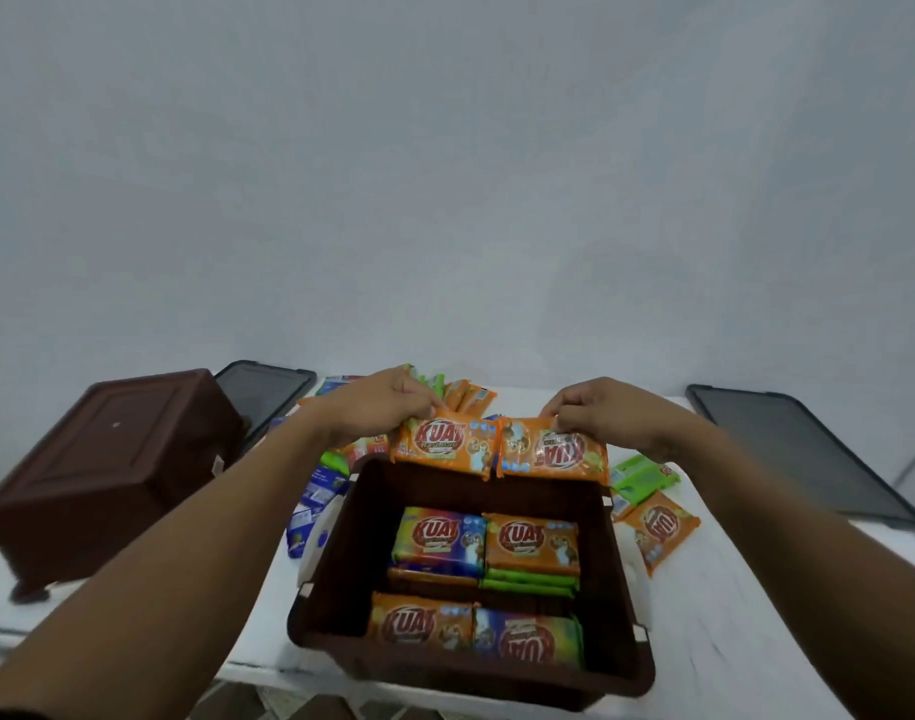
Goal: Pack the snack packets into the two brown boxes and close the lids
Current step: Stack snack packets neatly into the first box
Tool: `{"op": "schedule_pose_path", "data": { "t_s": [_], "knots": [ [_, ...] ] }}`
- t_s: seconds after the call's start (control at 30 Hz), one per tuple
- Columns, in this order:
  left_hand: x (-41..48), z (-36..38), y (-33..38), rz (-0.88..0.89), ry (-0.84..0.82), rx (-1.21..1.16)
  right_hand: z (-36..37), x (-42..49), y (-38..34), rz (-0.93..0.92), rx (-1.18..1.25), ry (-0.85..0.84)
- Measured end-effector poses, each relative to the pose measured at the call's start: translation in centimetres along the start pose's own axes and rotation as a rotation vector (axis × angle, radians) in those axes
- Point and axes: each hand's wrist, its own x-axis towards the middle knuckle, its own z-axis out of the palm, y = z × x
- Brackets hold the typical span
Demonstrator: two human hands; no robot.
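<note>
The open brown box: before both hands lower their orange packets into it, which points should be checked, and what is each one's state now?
1. Left hand holds an orange packet: ok.
2. Right hand holds the second orange packet: ok.
3. Both packets over the open brown box far rim: ok.
4. Free space along the far wall: ok.
5. Second brown box ready: not ok, upside down.
6. Lids fit: cannot tell.

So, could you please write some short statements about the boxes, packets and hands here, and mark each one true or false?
1. Each hand holds one orange packet: left hand, right hand. True.
2. The open brown box is empty. False: packets already lie inside.
3. The second brown box lies tipped over at the left. True.
4. Both dark lids are on the boxes. False: the left lid and right lid lie on the table.
</note>
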Motion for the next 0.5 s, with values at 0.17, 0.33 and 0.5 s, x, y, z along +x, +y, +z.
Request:
{"op": "schedule_pose_path", "data": {
  "t_s": [0.17,0.33,0.5],
  "knots": [
    [-2.3,1.1,-0.7,-0.018,-0.043,-0.022,2.0,-2.7,0.0,0.033,0.001,-0.003],
    [-4.4,1.8,-1.8,-0.024,-0.142,0.053,4.4,-5.0,0.8,0.072,-0.053,-0.082],
    [-6.1,3.0,-2.0,-0.032,-0.228,0.174,6.4,-6.5,0.6,0.057,-0.235,-0.148]
  ]
}}
